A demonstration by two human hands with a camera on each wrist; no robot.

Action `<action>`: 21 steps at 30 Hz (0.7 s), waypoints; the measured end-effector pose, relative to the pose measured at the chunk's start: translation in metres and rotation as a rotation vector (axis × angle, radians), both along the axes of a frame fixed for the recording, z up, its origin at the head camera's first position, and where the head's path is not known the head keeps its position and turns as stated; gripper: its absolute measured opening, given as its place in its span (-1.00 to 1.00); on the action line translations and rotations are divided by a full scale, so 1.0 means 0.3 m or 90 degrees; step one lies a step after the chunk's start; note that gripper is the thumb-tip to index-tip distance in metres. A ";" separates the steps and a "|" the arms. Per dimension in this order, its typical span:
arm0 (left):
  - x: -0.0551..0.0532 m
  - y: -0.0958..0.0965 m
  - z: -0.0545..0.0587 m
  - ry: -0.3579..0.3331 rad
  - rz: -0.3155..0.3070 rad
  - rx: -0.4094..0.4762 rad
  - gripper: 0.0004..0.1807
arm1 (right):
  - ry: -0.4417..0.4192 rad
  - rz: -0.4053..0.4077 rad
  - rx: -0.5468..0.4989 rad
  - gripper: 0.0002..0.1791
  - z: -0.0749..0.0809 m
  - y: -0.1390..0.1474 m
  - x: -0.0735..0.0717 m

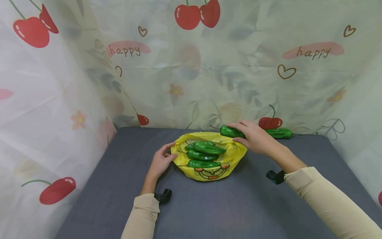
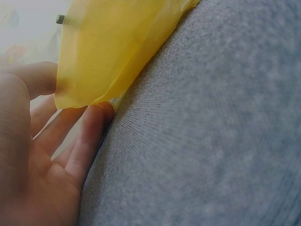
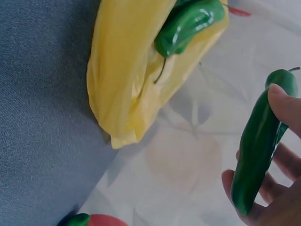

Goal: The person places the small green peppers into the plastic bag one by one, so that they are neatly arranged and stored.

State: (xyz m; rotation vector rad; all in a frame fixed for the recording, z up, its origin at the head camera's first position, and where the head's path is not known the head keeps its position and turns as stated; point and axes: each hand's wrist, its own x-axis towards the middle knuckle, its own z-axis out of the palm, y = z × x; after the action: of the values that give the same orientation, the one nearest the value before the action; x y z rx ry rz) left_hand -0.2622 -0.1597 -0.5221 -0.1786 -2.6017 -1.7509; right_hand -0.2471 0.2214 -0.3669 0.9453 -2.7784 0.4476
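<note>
A yellow plastic bag [image 1: 182, 170] lies on the table, its mouth spread wide, with several green chili peppers [image 1: 206, 156] inside. My left hand [image 1: 161, 161] holds the bag's left edge; in the left wrist view the yellow film [image 2: 101, 56] passes between thumb and fingers. Above the bag's back right edge, my right hand [image 1: 253, 136] grips another green chili pepper [image 1: 231, 131]. The right wrist view shows this pepper [image 3: 256, 150] held between thumb and fingers, apart from the bag [image 3: 110, 80].
Behind my right hand, another green chili pepper [image 1: 280, 133] lies at the table's back edge. The table [image 1: 209, 209] has a dark grey cover. A printed curtain [image 1: 209, 76] hangs behind it and at both sides.
</note>
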 end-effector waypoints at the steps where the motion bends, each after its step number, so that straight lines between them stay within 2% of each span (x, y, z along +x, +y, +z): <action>1: 0.000 0.000 -0.001 -0.001 0.001 0.000 -0.47 | -0.003 0.004 0.007 -0.38 -0.002 -0.009 0.001; 5: 0.001 -0.002 -0.002 -0.004 0.004 -0.001 -0.47 | -0.005 0.023 0.028 -0.38 -0.005 -0.040 0.010; 12: -0.002 -0.002 0.000 -0.006 0.007 -0.003 -0.47 | -0.019 0.039 0.021 -0.37 -0.003 -0.087 0.031; 21: -0.004 -0.003 -0.002 0.000 0.003 -0.005 -0.47 | -0.081 0.046 0.003 -0.38 -0.009 -0.153 0.054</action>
State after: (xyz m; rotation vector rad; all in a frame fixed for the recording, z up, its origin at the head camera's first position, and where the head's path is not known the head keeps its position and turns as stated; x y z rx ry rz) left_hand -0.2634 -0.1607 -0.5228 -0.1729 -2.6069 -1.7403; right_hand -0.2308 0.1756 -0.3695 1.0573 -2.8661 0.5309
